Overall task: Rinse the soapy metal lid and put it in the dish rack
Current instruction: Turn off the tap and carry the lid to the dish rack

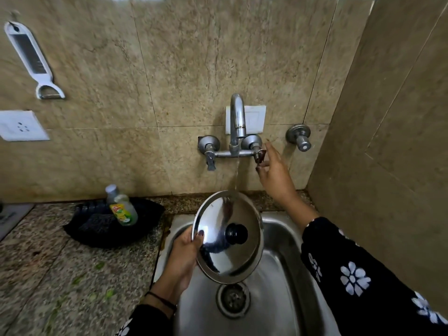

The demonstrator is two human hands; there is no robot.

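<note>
Lid: round, metal, black knob at centre. Held over the sink, tilted, far rim up under the stream, near rim down toward the drain. Knob side faces the viewer. No suds can be made out on it.

Left hand: closed on the lid's left rim, thumb on the face, fingers behind. The lid lies right of this hand and slightly beyond it.

Right hand: open, fingers spread, at the right tap handle, just touching or just beside it; contact unclear. Holds nothing. The lid sits near and left of it, well below.

Tap: wall-mounted, running; water lands on the lid's far rim.

Soap bottle: on a dark tray, tabletop, left of sink.

Dish rack: not in view.

Judgement: rinsing is in hand. The left hand alone carries the lid, so turning it under the stream, and the later carry to the rack, likely fall to that hand; the right is placed for the tap.
</note>
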